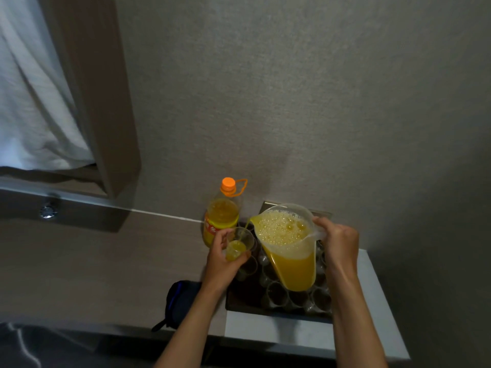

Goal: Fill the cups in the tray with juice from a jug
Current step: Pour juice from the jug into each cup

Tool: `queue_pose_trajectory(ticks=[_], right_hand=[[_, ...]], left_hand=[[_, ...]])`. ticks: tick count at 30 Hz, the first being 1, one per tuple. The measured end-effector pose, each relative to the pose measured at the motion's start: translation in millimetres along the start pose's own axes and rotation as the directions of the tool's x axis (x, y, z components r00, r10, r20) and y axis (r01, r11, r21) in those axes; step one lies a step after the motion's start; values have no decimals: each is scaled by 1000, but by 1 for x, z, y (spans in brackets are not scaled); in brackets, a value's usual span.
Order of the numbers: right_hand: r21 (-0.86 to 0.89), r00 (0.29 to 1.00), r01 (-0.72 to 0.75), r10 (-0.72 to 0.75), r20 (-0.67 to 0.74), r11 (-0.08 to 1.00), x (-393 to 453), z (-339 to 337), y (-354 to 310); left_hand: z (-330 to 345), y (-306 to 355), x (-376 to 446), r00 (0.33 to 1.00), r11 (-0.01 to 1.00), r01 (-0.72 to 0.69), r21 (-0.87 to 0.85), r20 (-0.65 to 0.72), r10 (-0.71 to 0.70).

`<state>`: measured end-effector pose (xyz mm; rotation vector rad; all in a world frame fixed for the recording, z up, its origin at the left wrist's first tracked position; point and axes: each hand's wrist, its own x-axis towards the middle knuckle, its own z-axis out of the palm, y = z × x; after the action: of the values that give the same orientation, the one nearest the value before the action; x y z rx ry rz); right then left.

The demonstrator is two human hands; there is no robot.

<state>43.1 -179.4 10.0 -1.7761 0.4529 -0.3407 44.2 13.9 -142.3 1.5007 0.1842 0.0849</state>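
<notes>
Jug (288, 251) tilted in right hand (338, 241), juice streaming — cup (239, 244) in left hand (221, 257)

Clear plastic jug (288, 251), approx half full of foamy orange juice, tilted left, thin stream leaving the spout. Clear cup (238, 244) w/ a little juice, raised beside the spout, catching it. Dark tray (239, 304) on the surface below, packed w/ empty clear cups (277, 294).

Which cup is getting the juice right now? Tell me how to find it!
Find the tall juice bottle with the orange cap by the wall. Just right of it, the left hand holds one clear cup up above the dark tray. Unlike the empty cups there, it has yellow juice streaming in from the jug.
</notes>
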Motion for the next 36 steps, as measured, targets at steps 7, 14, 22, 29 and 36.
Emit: queue_pose_trajectory(ticks=[7,14,22,29,36], right_hand=[[2,1000,-5,5,0,1000,-3,1,1],[-9,1000,-9,9,-7,1000,-4,3,-1],[-4,1000,-18,18,6,1000,-7,4,-2],[-6,1000,-16,17,19,1000,-8,5,-1],[5,1000,-17,17,15,1000,-9,7,-2]], left_hand=[[-2,0,-2,1000,1000,8,12,-10,-8],[-1,0,-5,1000,1000,1,-5,-9,-1],[-1,0,-3,1000,1000,7,3,-6,-7],[-3,-3,-1,999,1000,10,-8,-30,-11],[-3,-1,-2,1000,1000,8,-4,-12,-8]])
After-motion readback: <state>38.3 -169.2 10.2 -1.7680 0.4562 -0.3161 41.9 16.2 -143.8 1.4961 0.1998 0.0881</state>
